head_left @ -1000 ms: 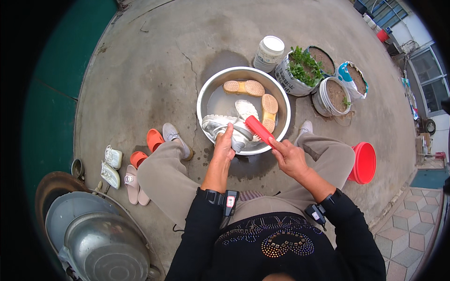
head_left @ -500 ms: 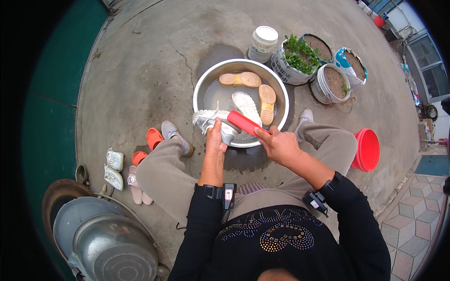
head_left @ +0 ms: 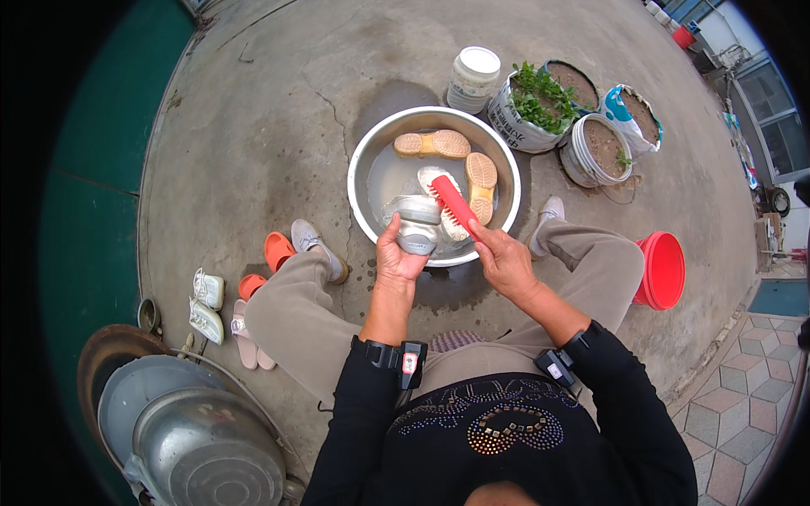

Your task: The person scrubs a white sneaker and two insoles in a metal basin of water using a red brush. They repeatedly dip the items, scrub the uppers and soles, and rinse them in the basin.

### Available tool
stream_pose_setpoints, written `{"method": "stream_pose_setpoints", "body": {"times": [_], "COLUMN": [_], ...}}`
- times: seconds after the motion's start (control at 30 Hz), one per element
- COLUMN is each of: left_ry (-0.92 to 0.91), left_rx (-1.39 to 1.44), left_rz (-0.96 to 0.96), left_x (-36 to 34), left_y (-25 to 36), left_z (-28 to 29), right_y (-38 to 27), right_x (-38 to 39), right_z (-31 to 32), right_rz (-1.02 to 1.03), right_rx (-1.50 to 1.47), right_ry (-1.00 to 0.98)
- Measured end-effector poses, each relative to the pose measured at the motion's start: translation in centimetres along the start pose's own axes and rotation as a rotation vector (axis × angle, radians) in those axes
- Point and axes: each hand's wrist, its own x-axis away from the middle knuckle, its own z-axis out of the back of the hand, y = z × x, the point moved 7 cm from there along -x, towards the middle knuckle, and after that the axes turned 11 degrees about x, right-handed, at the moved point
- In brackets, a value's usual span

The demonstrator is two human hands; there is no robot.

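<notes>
Over the steel basin [head_left: 364, 152] of cloudy water, my left hand [head_left: 396, 260] grips a white-and-grey sneaker [head_left: 415, 236], its far part low in the basin. My right hand [head_left: 506, 268] holds a red brush [head_left: 454, 205] by the handle, bristles showing just right of that sneaker; contact is unclear. Behind the brush lies another white shoe [head_left: 427, 175], sole up. Two shoes with tan soles lie in the basin, one along the back [head_left: 432, 142], one at the right side [head_left: 482, 180].
Behind the basin stand a white jar [head_left: 472, 80] and several soil-filled planters [head_left: 603, 152]. A red bucket [head_left: 662, 270] sits at right. Orange slippers [head_left: 278, 250], pink sandals [head_left: 242, 337] and white sneakers [head_left: 206, 308] lie at left, near stacked metal basins [head_left: 202, 438]. My legs flank the basin.
The sneaker in my left hand has turned and no longer lies sideways. The red brush has shifted, lifting off the sneaker's upper to a steeper slant at its right.
</notes>
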Motion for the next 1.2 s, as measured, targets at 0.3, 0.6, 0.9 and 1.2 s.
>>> {"method": "stream_pose_setpoints", "body": {"times": [0.3, 0.6, 0.9, 1.2], "left_ry": [0.223, 0.240, 0.182, 0.244], "left_rx": [-0.078, -0.151, -0.031, -0.148], "left_rz": [-0.090, 0.084, 0.100, 0.012], "left_x": [-0.5, 0.9, 0.4, -1.7], "left_y": [0.9, -3.3, -1.4, 2.5], "left_z": [2.5, 2.0, 1.5, 3.7], "right_y": [-0.6, -4.4, -0.1, 6.7], "right_x": [1.9, -1.0, 4.2, 1.4], "right_z": [-0.4, -2.0, -0.9, 1.8], "right_rz": [0.041, 0.093, 0.152, -0.097], "right_rx": [0.146, 0.281, 0.392, 0.298], "right_ry": [-0.101, -0.164, -0.360, -0.408]}}
